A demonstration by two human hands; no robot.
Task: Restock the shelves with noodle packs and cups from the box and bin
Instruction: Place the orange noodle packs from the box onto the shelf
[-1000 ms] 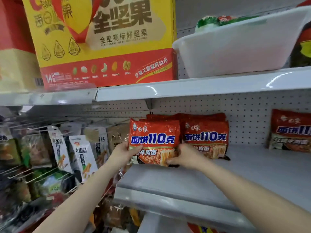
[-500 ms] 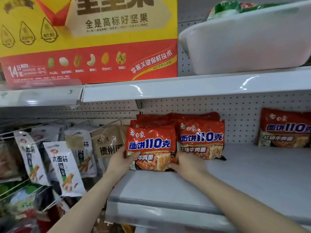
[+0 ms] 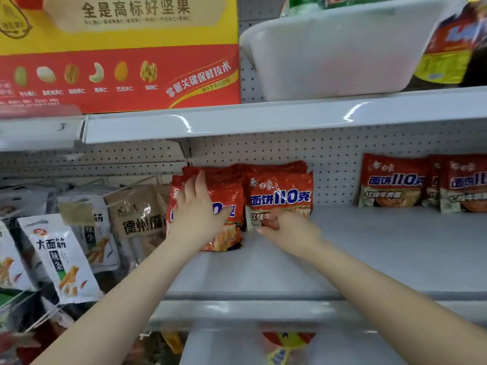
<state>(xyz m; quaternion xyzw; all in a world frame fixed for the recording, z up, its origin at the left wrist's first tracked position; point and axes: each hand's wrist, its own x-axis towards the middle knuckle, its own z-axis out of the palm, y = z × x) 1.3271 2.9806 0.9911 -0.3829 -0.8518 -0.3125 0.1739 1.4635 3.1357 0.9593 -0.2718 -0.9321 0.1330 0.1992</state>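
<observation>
Fingers of the left hand (image 3: 196,212) lie straight, pressing the front noodle pack (image 3: 226,206) back on the shelf (image 3: 369,246). Curled right hand (image 3: 287,229) fingers pinch the neighbouring pack (image 3: 280,192) at its lower corner. Much shelf remains bare, so restocking looks early.

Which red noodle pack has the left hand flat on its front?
The leftmost front pack, at the shelf's left end. The left hand presses it; the right hand pinches its neighbour.
</observation>
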